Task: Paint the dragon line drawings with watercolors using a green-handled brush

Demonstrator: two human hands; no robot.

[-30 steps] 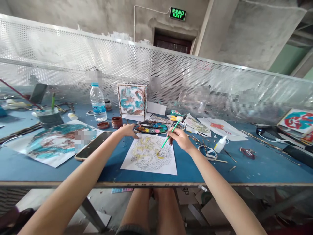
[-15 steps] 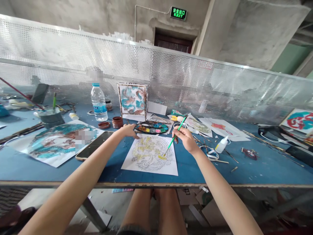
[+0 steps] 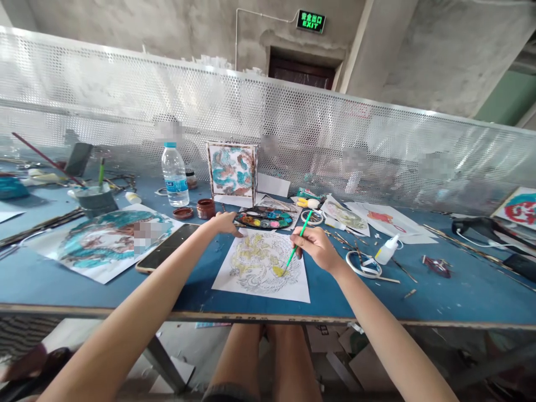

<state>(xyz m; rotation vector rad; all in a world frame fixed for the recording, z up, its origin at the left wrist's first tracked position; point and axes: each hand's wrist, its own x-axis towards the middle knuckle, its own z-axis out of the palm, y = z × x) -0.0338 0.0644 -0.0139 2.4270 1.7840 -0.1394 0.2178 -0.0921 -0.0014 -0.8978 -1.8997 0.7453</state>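
In my right hand (image 3: 314,245) is a thin green paintbrush (image 3: 300,239), pinched between thumb and fingers. Its tip meets a yellow-painted patch on the line drawing (image 3: 259,282), a sheet lying flat before me. Yellow also covers parts of the drawing's upper left. My left hand (image 3: 225,223) lies with fingers stretched out at the sheet's top left corner, beside the left end of the paint palette (image 3: 264,225). Several colours fill the palette's wells, pink and yellow among them. An open jar of brown paint (image 3: 205,209) stands left of the palette, its lid (image 3: 183,213) nearby.
A phone (image 3: 167,251) and a teal-brown painting (image 3: 104,268) lie to the left. Behind are a water bottle (image 3: 176,178), a brush pot (image 3: 94,201) and a framed picture (image 3: 233,170). A glue bottle (image 3: 386,250) and a white ring (image 3: 363,272) lie right. A perforated metal screen (image 3: 310,134) borders the table.
The brush has become more upright, and its tip has shifted slightly down within the yellow patch, which looks a little fuller. My left hand stays by the palette. The whole view has shifted slightly.
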